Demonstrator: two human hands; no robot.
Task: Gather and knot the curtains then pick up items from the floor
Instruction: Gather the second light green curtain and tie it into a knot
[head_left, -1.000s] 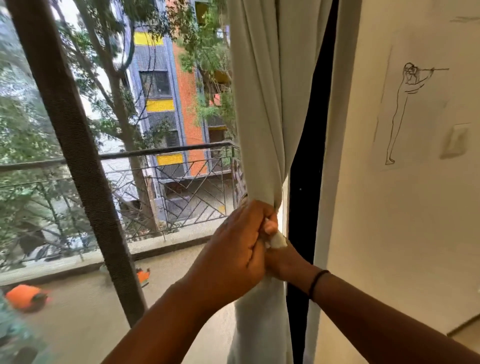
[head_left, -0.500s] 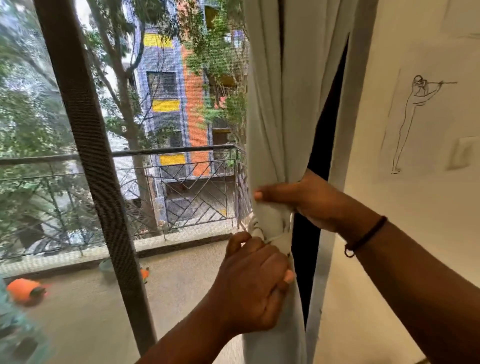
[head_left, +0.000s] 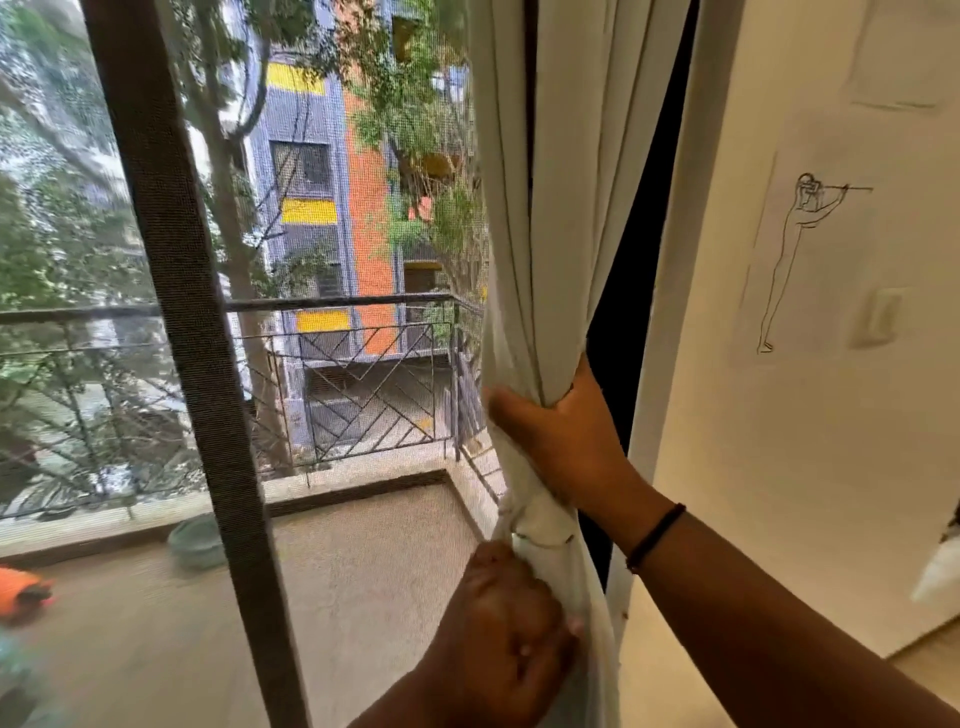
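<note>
Both hands grip the pale curtain (head_left: 540, 218), which hangs bunched at the right edge of the window (head_left: 322, 312), beside the wall (head_left: 810, 467). Right hand (head_left: 566, 436) wraps its fingers around the gathered folds above the knot (head_left: 540, 525); left hand (head_left: 509, 634) clutches the fabric just below it.

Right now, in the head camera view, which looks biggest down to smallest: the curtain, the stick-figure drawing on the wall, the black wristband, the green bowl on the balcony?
1. curtain, by far the largest.
2. drawing.
3. and 4. green bowl and wristband: they look similar, and the wristband is much nearer, so unranked.
</note>
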